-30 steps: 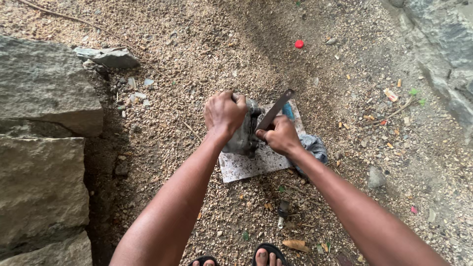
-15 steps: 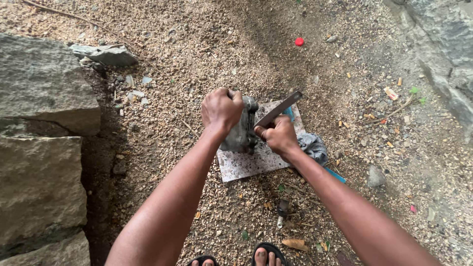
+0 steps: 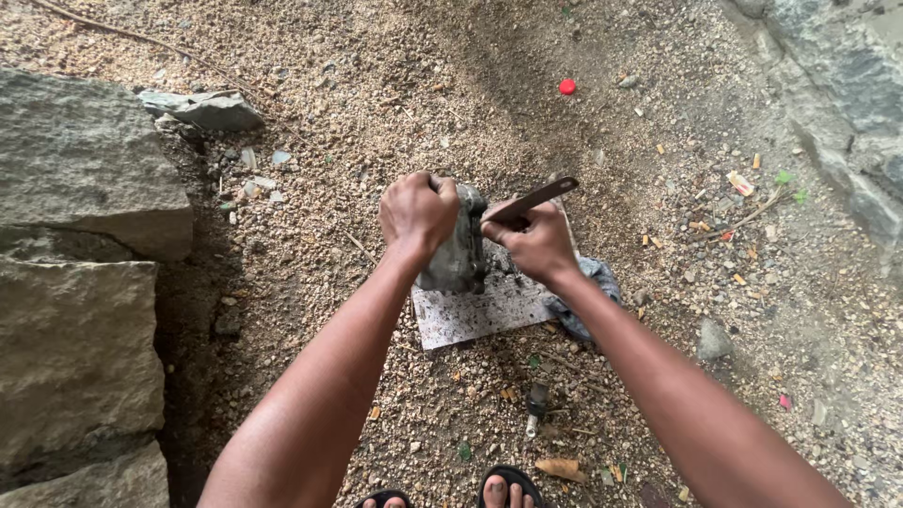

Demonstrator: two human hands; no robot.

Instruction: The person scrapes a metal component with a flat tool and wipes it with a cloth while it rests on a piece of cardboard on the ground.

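A grey metal machine part (image 3: 459, 256) stands on a stained sheet of card (image 3: 480, 312) on gravel ground. My left hand (image 3: 417, 213) is closed over the top of the part and steadies it. My right hand (image 3: 534, 242) grips a flat dark metal tool (image 3: 538, 198), a wrench or bar, whose handle slants up to the right while its other end meets the side of the part. A grey-blue rag (image 3: 589, 292) lies under my right wrist, partly hidden by the arm.
Large stone blocks (image 3: 80, 273) line the left side and a rock wall (image 3: 842, 103) runs along the upper right. A red bottle cap (image 3: 567, 87) lies farther off. A small dark tool piece (image 3: 536, 403) rests near my sandalled feet (image 3: 508, 489).
My right hand with the flat tool has shifted slightly, and the tool's handle sits a little lower. My left hand stays clamped on the part.
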